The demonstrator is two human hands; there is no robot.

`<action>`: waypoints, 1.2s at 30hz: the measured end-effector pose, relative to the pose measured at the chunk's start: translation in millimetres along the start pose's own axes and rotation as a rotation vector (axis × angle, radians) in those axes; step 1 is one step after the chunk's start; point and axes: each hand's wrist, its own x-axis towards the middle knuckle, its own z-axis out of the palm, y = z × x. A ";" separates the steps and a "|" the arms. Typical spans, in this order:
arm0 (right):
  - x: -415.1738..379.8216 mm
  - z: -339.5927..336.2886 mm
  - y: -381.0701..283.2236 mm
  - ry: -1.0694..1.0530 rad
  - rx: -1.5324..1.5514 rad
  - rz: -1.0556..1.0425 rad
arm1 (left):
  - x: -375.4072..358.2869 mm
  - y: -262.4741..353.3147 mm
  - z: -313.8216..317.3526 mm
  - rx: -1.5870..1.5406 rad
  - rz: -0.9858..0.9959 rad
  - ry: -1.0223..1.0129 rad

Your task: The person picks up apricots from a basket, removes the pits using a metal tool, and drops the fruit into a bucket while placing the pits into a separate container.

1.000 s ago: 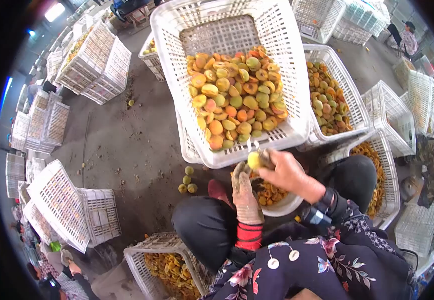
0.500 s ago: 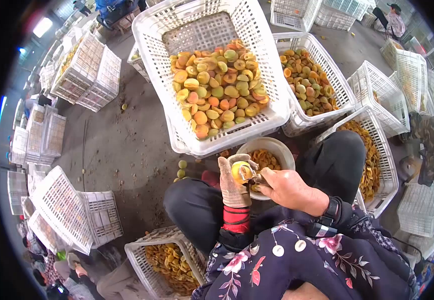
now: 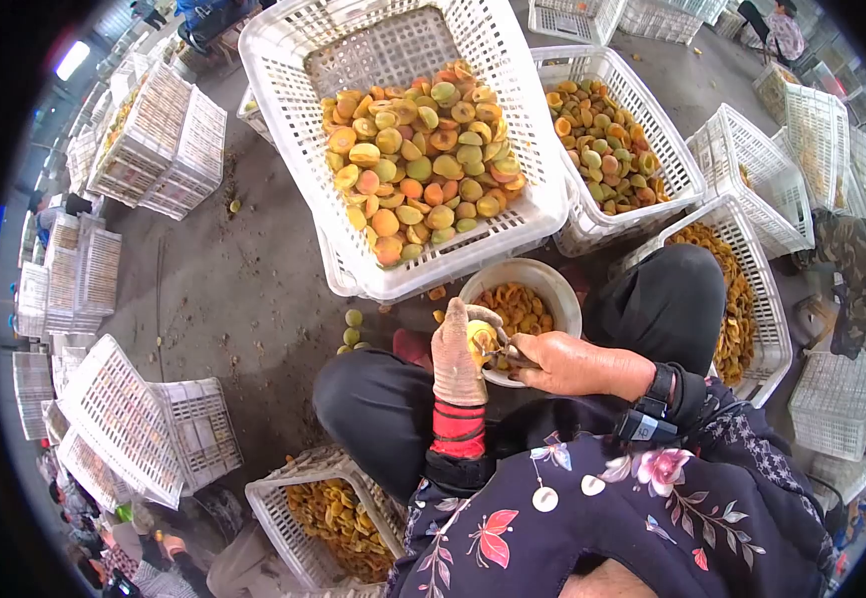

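My left hand (image 3: 460,357), in a dirty fabric glove with a red cuff, is closed around a yellow peach half (image 3: 482,341). A small metal pitting tool (image 3: 503,351) is gripped in my bare right hand (image 3: 574,364), its tip at the fruit's cut face. The fingers hide most of the tool's handle. Just beyond both hands stands a white bucket (image 3: 564,289) with orange-brown fruit pieces (image 3: 518,308) in it. Farther forward, a tilted white crate (image 3: 393,283) holds many halved yellow, green and reddish peaches (image 3: 423,164).
Another crate of halves (image 3: 692,179) stands behind at right. Crates of orange-brown pieces flank my knees, one at right (image 3: 778,344) and one at lower left (image 3: 268,508). Several fruits (image 3: 353,327) lie on the floor. Stacked crates (image 3: 159,149) and other people (image 3: 857,269) are around.
The view has shifted slightly, so the crates sit a little higher and farther left. Both hands keep their hold, and the tool has turned a little against the peach half.
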 end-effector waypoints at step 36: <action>28.5 -39.5 15.1 0.452 -0.045 -0.009 | 12.9 -29.9 5.2 0.011 0.082 0.046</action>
